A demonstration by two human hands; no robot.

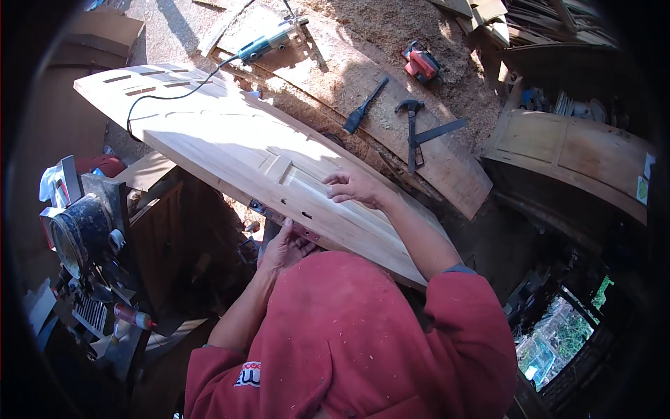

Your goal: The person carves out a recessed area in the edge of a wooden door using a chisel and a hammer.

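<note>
A pale wooden door (230,140) with raised panels lies flat in front of me, slanting from far left to near right. Two small dark holes are cut through its face close to the near edge. Against that edge, below the holes, sits a mortise lock (305,231) with a long metal faceplate. My left hand (283,250) is closed on the lock from underneath, thumb up at the door's edge. Over the panels hovers my right hand (352,188), its fingers loosely bent and apart, holding nothing.
Beyond the door, a hammer (412,126), a try square (440,131) and a dark chisel-like tool (364,108) lie on a board. A corded teal power tool (264,47) and a red power tool (421,63) rest amid sawdust. A wooden cabinet (572,150) stands right.
</note>
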